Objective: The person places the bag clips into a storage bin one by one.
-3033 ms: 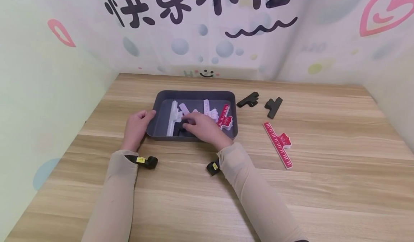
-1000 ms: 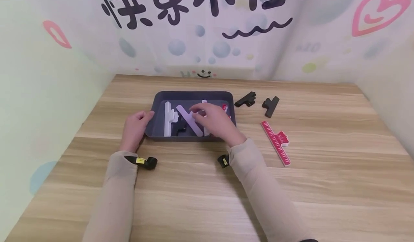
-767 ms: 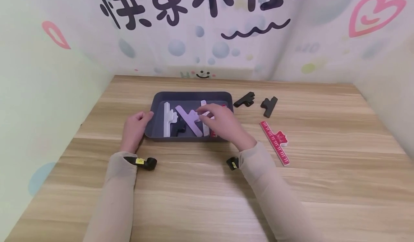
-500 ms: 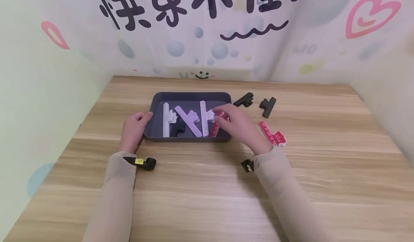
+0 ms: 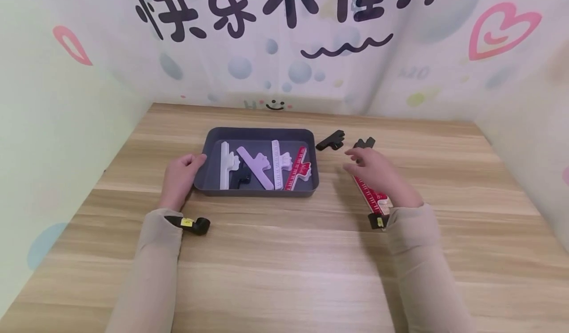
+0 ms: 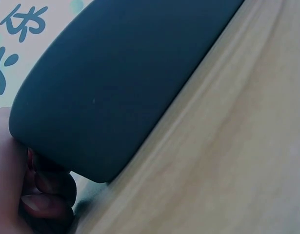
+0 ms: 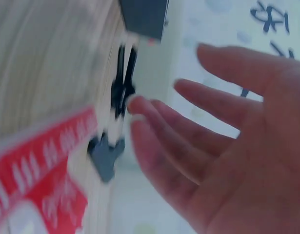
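My left hand [image 5: 180, 179] holds the left end of the dark grey tray [image 5: 255, 193]; its thumb lies at the rim and its fingers curl beneath in the left wrist view. Inside lie a white clip [image 5: 224, 167], a black clip [image 5: 241, 177], a purple clip [image 5: 255, 168], a pale lilac clip [image 5: 277, 167] and a red clip [image 5: 294, 171]. My right hand [image 5: 380, 175] hovers right of the tray, fingers spread and holding nothing. Under it, partly hidden, lies another red clip [image 5: 366, 194] with piano-key markings.
A black clip [image 5: 331, 141] lies just right of the tray. Farther right, another black clip [image 5: 365, 143] is partly covered by my right hand. The wood-grain table [image 5: 275, 264] ends at a printed cloth backdrop [image 5: 213, 86].
My right hand left the black clip in the tray, passed over the purple, lilac and red clips, and moved right, out over the table. My left hand stays at the tray.
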The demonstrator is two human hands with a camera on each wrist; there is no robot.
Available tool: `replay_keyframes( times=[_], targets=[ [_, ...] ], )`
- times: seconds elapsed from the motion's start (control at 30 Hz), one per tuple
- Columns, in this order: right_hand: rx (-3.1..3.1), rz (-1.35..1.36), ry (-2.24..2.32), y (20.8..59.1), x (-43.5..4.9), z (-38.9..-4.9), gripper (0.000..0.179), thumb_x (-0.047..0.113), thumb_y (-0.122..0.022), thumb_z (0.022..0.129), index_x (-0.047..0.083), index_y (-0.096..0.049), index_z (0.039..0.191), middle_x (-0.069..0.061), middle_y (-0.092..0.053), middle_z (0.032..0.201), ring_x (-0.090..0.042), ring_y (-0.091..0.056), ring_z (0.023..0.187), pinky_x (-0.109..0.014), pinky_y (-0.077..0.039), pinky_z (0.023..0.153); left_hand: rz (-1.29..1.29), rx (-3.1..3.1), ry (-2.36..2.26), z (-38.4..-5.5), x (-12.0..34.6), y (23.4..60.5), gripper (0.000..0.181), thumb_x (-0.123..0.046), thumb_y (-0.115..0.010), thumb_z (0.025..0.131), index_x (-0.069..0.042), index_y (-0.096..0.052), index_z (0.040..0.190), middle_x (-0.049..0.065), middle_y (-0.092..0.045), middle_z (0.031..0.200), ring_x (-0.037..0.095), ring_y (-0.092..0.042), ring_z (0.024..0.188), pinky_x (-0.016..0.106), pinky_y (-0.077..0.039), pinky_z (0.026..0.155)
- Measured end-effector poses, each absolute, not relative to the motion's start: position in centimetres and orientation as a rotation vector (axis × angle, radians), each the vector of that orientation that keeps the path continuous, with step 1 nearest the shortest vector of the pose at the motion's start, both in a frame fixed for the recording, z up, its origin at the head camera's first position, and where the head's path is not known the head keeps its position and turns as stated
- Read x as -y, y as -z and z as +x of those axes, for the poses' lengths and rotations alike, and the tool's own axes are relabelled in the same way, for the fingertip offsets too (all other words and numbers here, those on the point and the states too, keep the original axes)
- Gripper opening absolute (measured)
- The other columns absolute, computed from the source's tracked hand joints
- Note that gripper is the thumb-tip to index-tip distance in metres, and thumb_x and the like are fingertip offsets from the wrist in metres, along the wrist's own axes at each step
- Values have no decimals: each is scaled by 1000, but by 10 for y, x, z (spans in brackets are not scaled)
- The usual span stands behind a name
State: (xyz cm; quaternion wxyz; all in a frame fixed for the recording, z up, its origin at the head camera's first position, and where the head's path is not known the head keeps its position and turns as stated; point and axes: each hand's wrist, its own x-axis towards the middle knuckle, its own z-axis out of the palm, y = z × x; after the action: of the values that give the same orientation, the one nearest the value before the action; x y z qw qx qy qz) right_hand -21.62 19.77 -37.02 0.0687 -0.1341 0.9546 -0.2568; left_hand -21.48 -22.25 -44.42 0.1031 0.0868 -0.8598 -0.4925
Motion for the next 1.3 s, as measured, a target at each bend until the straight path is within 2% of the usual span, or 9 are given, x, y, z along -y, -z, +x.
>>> replay_keyframes(
  times=[0.17,0.5,0.73,0.9,1.0,1.17,1.3],
  targets=[
    [-2800,-295,746,371,-220,-218,58,32,-53,89,3,-32,134,-21,-50,115,-33,-53,98,-41,-45,72,258,2526,1449,-215,223,444,51,-49,-54,84,-3,-44,65,-1,-37,58,18,-39,64,30,-29,57],
    [-2642,-252,624,371,-246,-212,64,30,-63,81,3,-35,132,-12,-57,95,-21,-55,77,-36,-43,67,253,2528,1432,-213,227,444,50,-49,-53,84,-5,-42,63,0,-34,56,19,-39,62,29,-29,56],
    [-2474,-240,708,376,-256,-210,79,30,-69,77,-1,-25,136,-16,-56,98,-19,-56,72,-33,-46,66,261,2533,1419,-213,228,443,51,-50,-53,84,-5,-43,63,1,-36,58,19,-40,64,30,-29,56],
    [-2436,-214,755,380,-261,-208,75,25,-69,77,2,-28,135,-17,-55,98,-20,-56,68,-33,-47,62,267,2539,1426,-214,227,444,52,-51,-53,83,-4,-43,63,2,-37,58,19,-40,63,30,-29,56],
    [-2423,-193,764,383,-263,-209,71,25,-69,78,4,-30,134,-14,-55,90,-20,-54,64,-33,-47,60,268,2547,1427,-214,227,444,52,-51,-53,83,-3,-44,65,2,-38,59,19,-40,63,30,-30,56],
    [-2446,-184,763,390,-263,-213,77,31,-68,78,7,-26,137,-6,-52,73,-17,-49,58,-32,-44,58,272,2536,1426,-215,225,444,52,-50,-53,84,-1,-45,66,3,-38,60,19,-40,64,30,-30,56],
    [-2482,-196,774,397,-264,-218,74,40,-65,79,16,-27,138,-2,-45,59,-16,-44,50,-30,-39,52,274,2532,1466,-216,223,443,52,-50,-54,83,-2,-44,66,3,-38,60,19,-40,64,29,-30,57]
  ],
)
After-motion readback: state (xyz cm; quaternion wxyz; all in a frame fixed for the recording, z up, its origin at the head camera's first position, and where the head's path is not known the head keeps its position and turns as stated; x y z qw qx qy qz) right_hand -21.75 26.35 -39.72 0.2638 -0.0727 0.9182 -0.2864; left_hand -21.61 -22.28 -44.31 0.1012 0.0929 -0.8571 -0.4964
